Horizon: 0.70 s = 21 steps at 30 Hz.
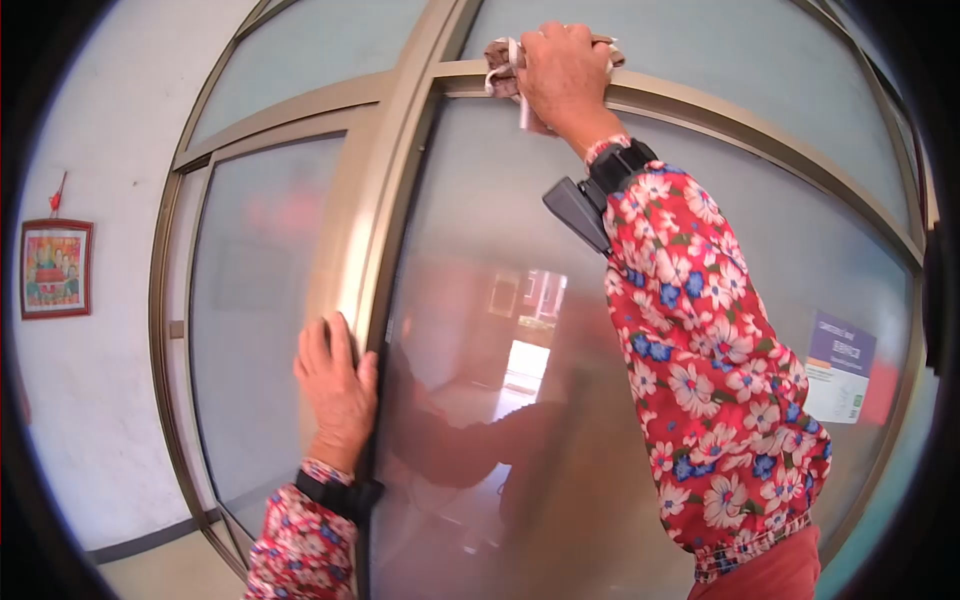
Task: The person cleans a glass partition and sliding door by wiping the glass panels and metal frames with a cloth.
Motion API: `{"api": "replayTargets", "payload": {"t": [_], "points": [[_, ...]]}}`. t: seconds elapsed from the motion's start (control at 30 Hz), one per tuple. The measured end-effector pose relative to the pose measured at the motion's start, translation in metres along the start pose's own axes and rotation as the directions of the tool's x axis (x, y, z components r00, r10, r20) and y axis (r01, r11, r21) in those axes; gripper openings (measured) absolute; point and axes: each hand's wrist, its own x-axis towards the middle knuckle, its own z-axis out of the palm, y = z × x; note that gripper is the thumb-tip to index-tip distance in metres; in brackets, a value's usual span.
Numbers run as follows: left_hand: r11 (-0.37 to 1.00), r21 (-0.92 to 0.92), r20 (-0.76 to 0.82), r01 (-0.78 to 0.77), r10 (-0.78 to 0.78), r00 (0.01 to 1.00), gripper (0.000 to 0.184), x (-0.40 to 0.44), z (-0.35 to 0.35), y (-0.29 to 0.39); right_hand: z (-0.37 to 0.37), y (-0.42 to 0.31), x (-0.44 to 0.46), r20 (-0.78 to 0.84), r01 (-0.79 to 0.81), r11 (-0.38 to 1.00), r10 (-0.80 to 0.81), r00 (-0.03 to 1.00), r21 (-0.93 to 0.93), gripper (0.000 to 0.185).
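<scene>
Right hand's grip (565, 75) is closed on a bunched cloth (503, 72), right against the crossbar (690, 108)! Left hand (338, 395), fingers loose, touches the upright (372, 230) below-left; what's done or left, can't tell.

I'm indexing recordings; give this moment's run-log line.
right hand: holds cloth at crossbar; left hand: against upright post; poster: on glass

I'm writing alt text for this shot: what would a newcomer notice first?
Probably the red floral sleeve at right, its right hand pressing a cloth to the frame's crossbar. Then the left hand on the metal upright, lower left.
</scene>
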Motion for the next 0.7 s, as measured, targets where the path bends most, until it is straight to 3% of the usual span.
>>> {"api": "replayTargets", "payload": {"t": [0.03, 0.07, 0.1, 0.13, 0.17, 0.2, 0.23, 0.3, 0.33, 0.47, 0.5, 0.53, 0.57, 0.6, 0.63, 0.7], "points": [[1.000, -0.003, 0.015, 0.013, -0.013, 1.000, 0.070, -0.008, -0.003, 0.014, 0.001, 0.000, 0.007, 0.013, -0.019, 0.999, 0.018, 1.000, 0.040, 0.018], [1.000, -0.026, 0.033, 0.001, 0.000, 0.999, 0.071, -0.008, -0.008, 0.021, 0.014, 0.012, 0.025, 0.043, -0.134, 0.952, 0.128, 0.991, 0.275, 0.018], [0.999, -0.049, 0.047, 0.002, 0.000, 0.999, 0.073, -0.011, -0.012, 0.028, 0.020, 0.015, 0.039, 0.190, -0.319, 0.710, 0.258, 0.947, 0.628, 0.021], [0.998, -0.065, 0.069, -0.012, 0.016, 0.997, 0.074, -0.014, -0.016, 0.034, 0.019, 0.016, 0.051, 0.376, -0.465, 0.310, 0.305, 0.875, 0.829, 0.025], [0.996, -0.082, 0.092, -0.020, 0.028, 0.995, 0.075, -0.017, -0.021, 0.041, 0.020, 0.018, 0.060, 0.555, -0.533, -0.154, 0.251, 0.793, 0.832, 0.029], [0.995, -0.096, 0.132, -0.007, 0.020, 0.991, 0.071, -0.018, -0.027, 0.051, 0.002, 0.009, 0.059, 0.549, -0.632, 0.234, 0.333, 0.766, 0.739, 0.022], [0.993, -0.120, 0.151, -0.004, 0.022, 0.988, 0.072, -0.005, -0.031, 0.038, 0.084, -0.016, 0.072, 0.002, -0.118, 0.562, 0.203, 0.979, 0.819, 0.018], [0.989, -0.146, 0.162, 0.008, 0.016, 0.987, 0.072, -0.001, -0.034, 0.036, 0.044, -0.050, 0.062, 0.133, 0.047, 0.914, -0.109, 0.985, 0.403, 0.022], [0.987, -0.159, 0.156, 0.002, 0.023, 0.988, 0.072, -0.006, -0.033, 0.036, 0.047, -0.049, 0.066, 0.213, 0.092, 0.919, -0.185, 0.959, 0.384, 0.029], [0.983, -0.182, 0.108, -0.018, 0.038, 0.993, 0.073, -0.005, -0.031, 0.037, 0.024, -0.069, 0.037, 0.167, 0.146, 0.958, -0.191, 0.967, 0.246, 0.019], [0.985, -0.173, 0.106, -0.018, 0.036, 0.994, 0.073, -0.006, -0.031, 0.037, -0.001, -0.085, 0.023, 0.297, 0.161, 0.953, -0.237, 0.925, 0.258, 0.022], [0.987, -0.163, 0.106, -0.016, 0.033, 0.994, 0.073, -0.007, -0.030, 0.037, -0.019, -0.100, -0.001, 0.317, 0.184, 0.915, -0.305, 0.898, 0.359, 0.023], [0.988, -0.156, 0.105, -0.019, 0.036, 0.994, 0.073, -0.008, -0.027, 0.036, -0.055, -0.121, -0.024, 0.492, -0.002, 0.950, -0.159, 0.856, 0.312, 0.021], [0.988, -0.152, 0.099, -0.020, 0.036, 0.994, 0.073, -0.008, -0.026, 0.038, -0.054, -0.122, -0.051, 0.341, 0.310, 0.846, -0.472, 0.813, 0.433, 0.019], [0.987, -0.156, 0.098, -0.022, 0.037, 0.995, 0.073, -0.008, -0.025, 0.038, -0.053, -0.121, -0.079, 0.106, 0.404, 0.720, -0.549, 0.829, 0.564, 0.023], [0.987, -0.156, 0.106, -0.025, 0.042, 0.994, 0.072, -0.010, -0.024, 0.036, -0.055, -0.106, -0.072, -0.057, 0.537, 0.624, -0.620, 0.782, 0.568, 0.020]]}}
